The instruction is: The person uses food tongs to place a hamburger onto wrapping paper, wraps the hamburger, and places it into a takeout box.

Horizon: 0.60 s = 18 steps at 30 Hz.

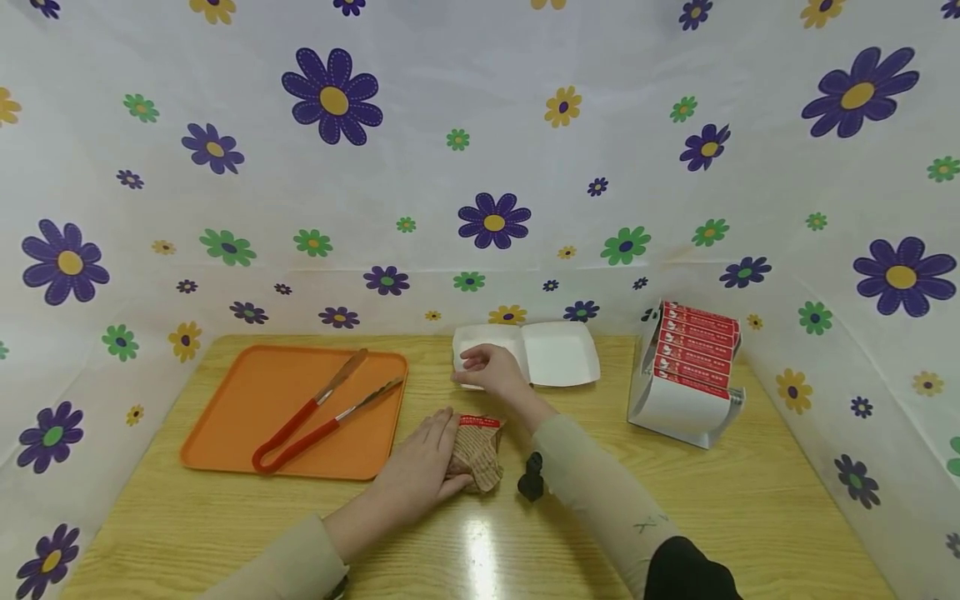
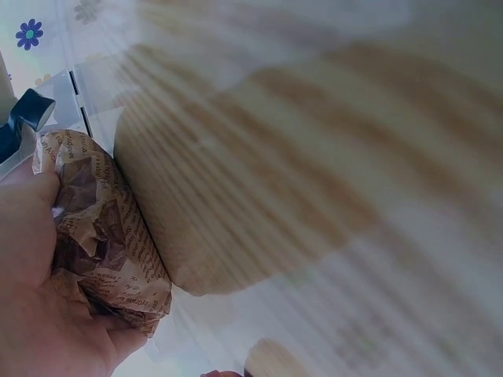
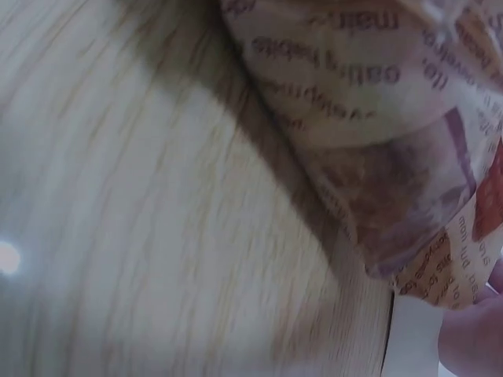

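Observation:
A bundle wrapped in brown printed paper (image 1: 476, 458) sits on the table, a red printed strip at its far end. My left hand (image 1: 420, 462) holds it from the left, fingers along its far side and thumb at the near side. In the left wrist view, the crumpled paper bundle (image 2: 110, 236) lies against the palm. Beyond it, my right hand (image 1: 491, 369) hovers over the left half of an open white box (image 1: 561, 354), fingers loosely bent and nothing visible in them. The bundle's printed paper (image 3: 369, 102) fills the upper right of the right wrist view.
On the left, red-handled tongs (image 1: 303, 425) lie across an orange tray (image 1: 270, 383). A white holder (image 1: 645, 400) with several red-and-white printed pieces (image 1: 693, 350) stands at the right. A flower-patterned curtain (image 1: 420, 167) borders the wooden table (image 1: 750, 500) at the back and sides.

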Each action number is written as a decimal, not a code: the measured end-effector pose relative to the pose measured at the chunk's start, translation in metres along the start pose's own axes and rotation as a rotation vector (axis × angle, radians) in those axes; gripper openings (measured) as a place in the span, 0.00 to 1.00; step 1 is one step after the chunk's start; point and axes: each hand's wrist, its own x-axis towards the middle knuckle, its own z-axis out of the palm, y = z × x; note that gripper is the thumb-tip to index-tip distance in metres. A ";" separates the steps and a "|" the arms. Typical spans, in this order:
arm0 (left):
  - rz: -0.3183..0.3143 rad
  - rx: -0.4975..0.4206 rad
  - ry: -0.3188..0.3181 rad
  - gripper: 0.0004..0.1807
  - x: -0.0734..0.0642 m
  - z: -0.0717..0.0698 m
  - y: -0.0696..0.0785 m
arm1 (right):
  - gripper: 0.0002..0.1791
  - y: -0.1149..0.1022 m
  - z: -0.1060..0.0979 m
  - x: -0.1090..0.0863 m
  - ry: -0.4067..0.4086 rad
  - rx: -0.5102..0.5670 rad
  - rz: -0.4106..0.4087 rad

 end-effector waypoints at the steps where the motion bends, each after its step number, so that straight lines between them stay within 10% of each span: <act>1: 0.000 -0.004 0.001 0.49 0.000 -0.001 0.000 | 0.21 0.001 -0.001 0.000 -0.009 -0.011 -0.005; 18: -0.016 -0.020 -0.020 0.49 0.001 0.002 -0.001 | 0.12 0.009 -0.029 -0.015 -0.118 -0.159 -0.143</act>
